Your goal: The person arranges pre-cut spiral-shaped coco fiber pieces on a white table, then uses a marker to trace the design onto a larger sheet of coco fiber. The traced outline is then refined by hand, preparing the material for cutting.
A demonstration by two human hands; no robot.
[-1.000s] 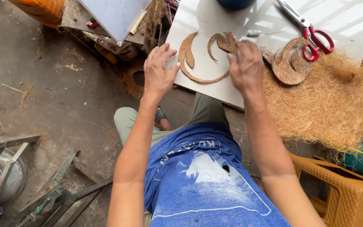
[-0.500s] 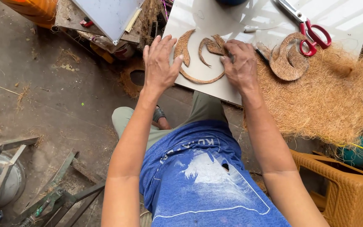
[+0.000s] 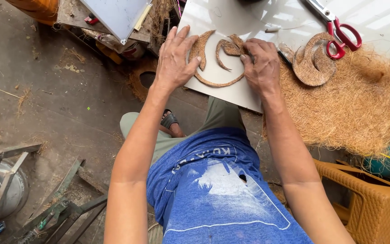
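On white board (image 3: 244, 92), near front edge: left hand (image 3: 174, 58) flat, fingers spread wide on curved brown cutout (image 3: 215, 82); right hand (image 3: 262, 63) fingers narrow, pressing smaller cutout (image 3: 229, 49). Scissors (image 3: 339, 31) near far right corner.

left hand (image 3: 174, 58) flat on white board (image 3: 231, 92) | right hand (image 3: 262, 63) pressing curved fibre cutouts (image 3: 217, 83), apparently

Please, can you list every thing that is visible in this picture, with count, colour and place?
flat white board: one, white, over the person's knees
curved brown coir cut-outs: a few, brown, on the board under the hands
swirl-shaped coir piece: one, brown, right part of the board
red-handled scissors: one, red and metal, top right
loose coir fibre heap: one, tan, right
woven plastic chair: one, orange-brown, bottom right
left hand: one, flat on the cut-outs
right hand: one, pressing the cut-outs
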